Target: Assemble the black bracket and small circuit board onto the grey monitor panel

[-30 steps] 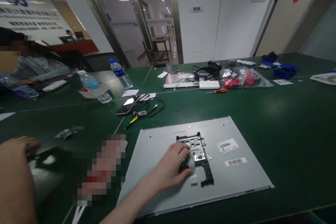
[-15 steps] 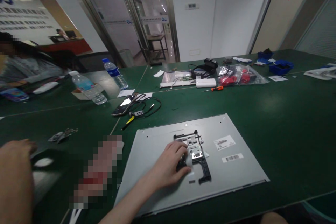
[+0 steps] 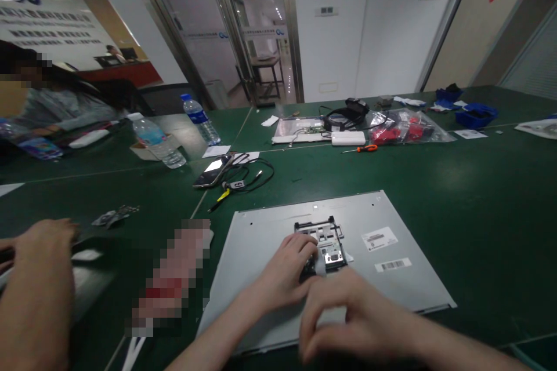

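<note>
A flat grey metal panel [image 3: 261,243] lies on the table in front of me, with two white labels on its right half. At its middle sits a black plastic bracket [image 3: 333,220] around a small board with a metal connector. My left hand [image 3: 285,266] is over the bracket's left side, fingers and thumb curled about a dark part of it. Nearer to me, my right hand [image 3: 352,319] hovers above the panel's front part, its index finger and thumb bent together. Whatever those fingertips may hold is hidden and blurred. The hand covers the bracket's lower end.
Another person's arm [image 3: 43,278] reaches in at the left, beside a blurred-out object [image 3: 174,272]. Beyond the panel lie a phone [image 3: 212,171], a coiled black cable [image 3: 248,185] and an orange screwdriver [image 3: 368,149]. Farther back are water bottles [image 3: 159,142] and a plastic bag [image 3: 413,127].
My right hand has come in from the lower right over the panel. My left hand stays on the bracket. The whole view has shifted slightly.
</note>
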`<state>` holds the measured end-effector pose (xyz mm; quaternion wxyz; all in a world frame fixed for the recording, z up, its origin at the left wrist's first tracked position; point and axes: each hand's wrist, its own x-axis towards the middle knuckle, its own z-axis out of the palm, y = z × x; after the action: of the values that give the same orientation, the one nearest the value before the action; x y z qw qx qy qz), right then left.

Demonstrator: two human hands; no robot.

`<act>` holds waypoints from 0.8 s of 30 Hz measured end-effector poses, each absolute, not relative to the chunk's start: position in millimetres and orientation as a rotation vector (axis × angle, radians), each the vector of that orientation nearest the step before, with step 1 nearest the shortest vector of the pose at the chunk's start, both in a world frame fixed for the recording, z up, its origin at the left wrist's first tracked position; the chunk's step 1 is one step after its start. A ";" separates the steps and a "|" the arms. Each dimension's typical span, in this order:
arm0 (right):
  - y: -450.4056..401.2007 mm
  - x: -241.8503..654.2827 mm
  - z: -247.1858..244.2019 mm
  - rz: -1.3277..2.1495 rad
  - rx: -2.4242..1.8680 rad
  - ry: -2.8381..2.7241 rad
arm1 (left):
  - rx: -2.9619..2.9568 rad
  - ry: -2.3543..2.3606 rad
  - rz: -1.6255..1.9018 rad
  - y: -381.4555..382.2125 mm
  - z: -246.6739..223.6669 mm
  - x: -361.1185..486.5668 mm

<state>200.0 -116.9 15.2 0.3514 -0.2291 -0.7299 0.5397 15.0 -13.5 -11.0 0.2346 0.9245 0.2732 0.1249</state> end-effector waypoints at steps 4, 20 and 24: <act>-43.3 237.3 -5.0 1.039 -1.070 -1.836 | 2.552 0.764 0.299 -14.0 -8.8 14.9; -27.5 242.9 -54.2 0.641 -1.218 -1.923 | 2.555 0.757 0.316 -14.4 -2.8 14.7; -28.1 242.0 -51.2 0.584 -1.195 -1.928 | 2.555 0.763 0.318 -14.2 -3.4 15.0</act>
<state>242.0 -28.1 -51.2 0.3889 -0.4699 -0.7583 0.2298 15.0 -14.2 -3.4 0.2261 0.9268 0.2768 0.1155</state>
